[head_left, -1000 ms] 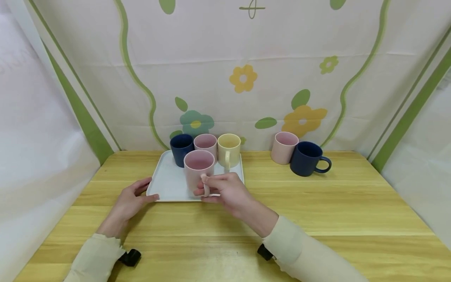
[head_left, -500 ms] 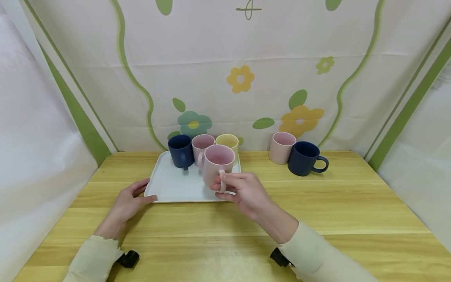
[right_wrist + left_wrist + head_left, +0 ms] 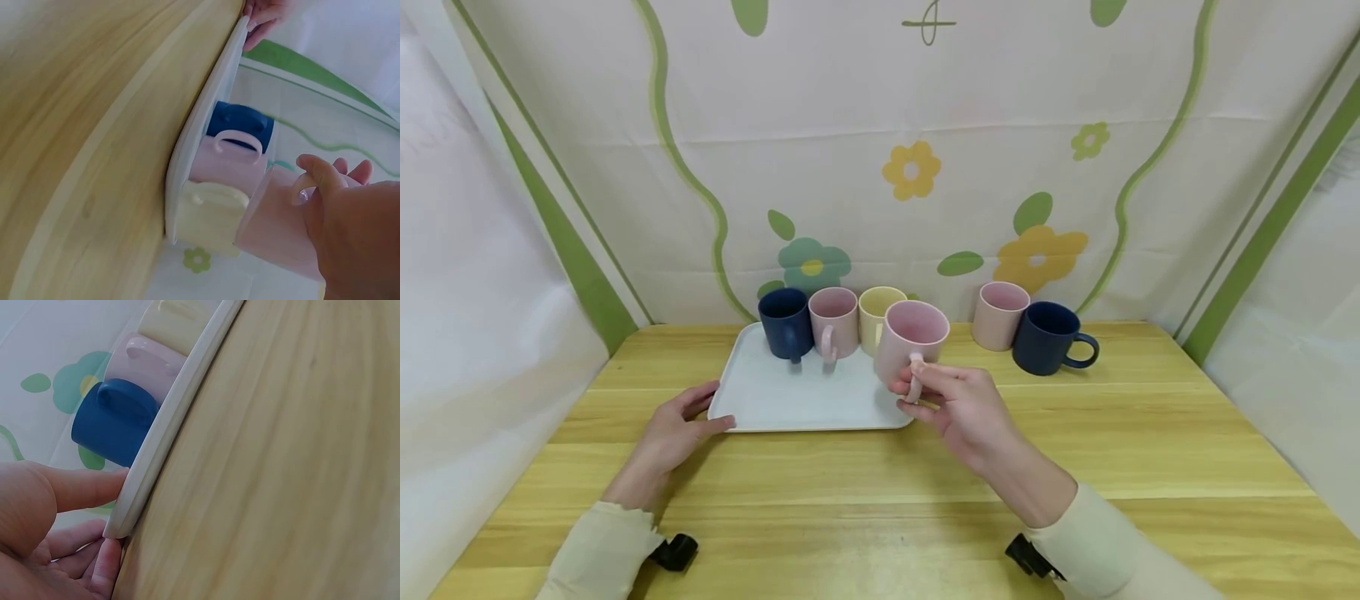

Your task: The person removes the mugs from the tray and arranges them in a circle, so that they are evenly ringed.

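Pink mug (image 3: 902, 348), held by its handle (image 3: 915, 385), has moved rightward.

Your bare left hand (image 3: 676, 425) low, your bare right hand (image 3: 962, 410) raised.
The left parts its thumb from its fingers; the right (thumb uppermost) bends its fingers into a pinch, and both cream-coloured fabric sleeves (image 3: 1108, 542) slant inward.

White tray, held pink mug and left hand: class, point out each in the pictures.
White tray (image 3: 801, 396): head view, bare floor.
Held pink mug (image 3: 897, 353): head view, outer wall.
Left hand (image 3: 673, 427): head view, back of hand.
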Demonstrator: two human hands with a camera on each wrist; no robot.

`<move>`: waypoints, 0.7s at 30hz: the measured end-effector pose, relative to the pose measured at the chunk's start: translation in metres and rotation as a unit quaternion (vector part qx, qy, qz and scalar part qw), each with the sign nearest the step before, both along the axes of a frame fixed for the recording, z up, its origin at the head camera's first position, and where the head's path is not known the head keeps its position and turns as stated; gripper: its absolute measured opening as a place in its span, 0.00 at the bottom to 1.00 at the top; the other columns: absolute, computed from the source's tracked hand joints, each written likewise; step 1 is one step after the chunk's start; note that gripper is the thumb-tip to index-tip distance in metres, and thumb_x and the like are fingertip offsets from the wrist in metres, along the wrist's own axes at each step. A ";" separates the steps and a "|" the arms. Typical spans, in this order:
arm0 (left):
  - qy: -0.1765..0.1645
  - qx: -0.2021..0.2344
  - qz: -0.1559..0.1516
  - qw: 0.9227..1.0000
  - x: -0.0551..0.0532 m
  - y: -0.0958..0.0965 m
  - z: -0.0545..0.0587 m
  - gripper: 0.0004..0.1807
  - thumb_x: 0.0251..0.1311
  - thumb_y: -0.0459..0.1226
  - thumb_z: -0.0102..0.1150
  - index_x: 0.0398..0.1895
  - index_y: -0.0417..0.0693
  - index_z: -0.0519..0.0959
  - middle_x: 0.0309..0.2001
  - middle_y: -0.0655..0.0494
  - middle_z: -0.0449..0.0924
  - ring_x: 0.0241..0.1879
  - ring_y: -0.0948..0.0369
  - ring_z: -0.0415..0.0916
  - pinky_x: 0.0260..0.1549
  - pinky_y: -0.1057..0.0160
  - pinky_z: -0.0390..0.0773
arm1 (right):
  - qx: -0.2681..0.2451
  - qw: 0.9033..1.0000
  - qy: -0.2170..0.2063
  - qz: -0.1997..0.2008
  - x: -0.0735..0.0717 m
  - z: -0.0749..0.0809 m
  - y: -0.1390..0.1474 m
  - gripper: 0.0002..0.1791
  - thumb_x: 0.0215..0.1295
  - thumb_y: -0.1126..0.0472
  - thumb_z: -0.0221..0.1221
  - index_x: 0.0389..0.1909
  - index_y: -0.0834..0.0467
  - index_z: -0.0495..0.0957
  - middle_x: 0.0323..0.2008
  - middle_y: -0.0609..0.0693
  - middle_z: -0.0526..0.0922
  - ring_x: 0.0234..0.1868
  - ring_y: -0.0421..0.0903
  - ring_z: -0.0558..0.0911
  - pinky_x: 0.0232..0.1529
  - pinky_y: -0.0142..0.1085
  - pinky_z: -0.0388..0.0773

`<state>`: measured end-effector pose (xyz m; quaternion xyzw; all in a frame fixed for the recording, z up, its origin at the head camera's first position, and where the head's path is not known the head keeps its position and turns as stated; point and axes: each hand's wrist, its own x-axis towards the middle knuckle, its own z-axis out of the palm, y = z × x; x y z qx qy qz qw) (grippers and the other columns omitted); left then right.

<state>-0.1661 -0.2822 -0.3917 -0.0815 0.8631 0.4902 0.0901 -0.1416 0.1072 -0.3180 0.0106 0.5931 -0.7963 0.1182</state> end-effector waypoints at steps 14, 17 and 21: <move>-0.003 0.008 -0.001 1.000 0.001 0.000 0.001 0.46 0.71 0.41 0.68 0.86 0.42 0.54 0.82 0.35 0.59 0.80 0.39 0.59 0.76 0.42 0.62 | 0.040 0.995 -0.047 -0.075 -0.034 -0.023 0.037 0.22 0.83 0.57 0.55 0.64 0.71 0.76 0.40 0.49 0.90 0.47 0.44 0.90 0.60 0.41 0.86; 0.001 0.009 -0.001 1.000 0.002 0.001 0.001 0.46 0.71 0.41 0.68 0.85 0.42 0.55 0.82 0.35 0.60 0.79 0.39 0.60 0.76 0.42 0.63 | 0.034 0.994 -0.061 -0.082 -0.040 -0.029 0.044 0.22 0.83 0.58 0.54 0.66 0.70 0.74 0.41 0.50 0.90 0.49 0.45 0.89 0.67 0.49 0.80; 0.003 0.013 0.000 1.000 0.001 0.000 0.000 0.46 0.71 0.40 0.68 0.85 0.43 0.55 0.82 0.35 0.59 0.80 0.39 0.60 0.76 0.43 0.64 | 0.031 0.993 -0.070 -0.085 -0.046 -0.033 0.050 0.24 0.83 0.58 0.54 0.69 0.70 0.73 0.42 0.50 0.90 0.51 0.46 0.89 0.73 0.53 0.74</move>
